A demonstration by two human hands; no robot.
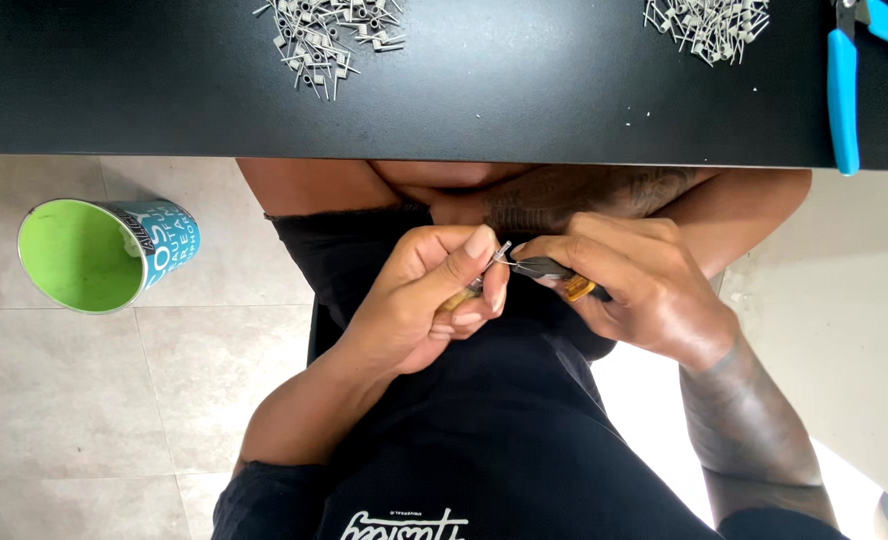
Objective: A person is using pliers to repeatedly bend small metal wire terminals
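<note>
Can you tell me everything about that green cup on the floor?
The cup is round, bright green inside and teal blue outside with white printing around its wall. It looks like paper or thin plastic, though that is hard to tell. Its open mouth faces the camera, and the inside looks empty. It sits on pale floor tiles, below the edge of the black table and off to one side of the person's lap. Neither hand touches it, and nothing leans against it.

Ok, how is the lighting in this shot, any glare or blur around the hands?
Head view: even daylight, soft shadows; the left hand and right hand are sharp, holding a small dark tool with a yellow handle. The matte black table shows faint sheen; pale floor at lower right is overexposed.
</note>
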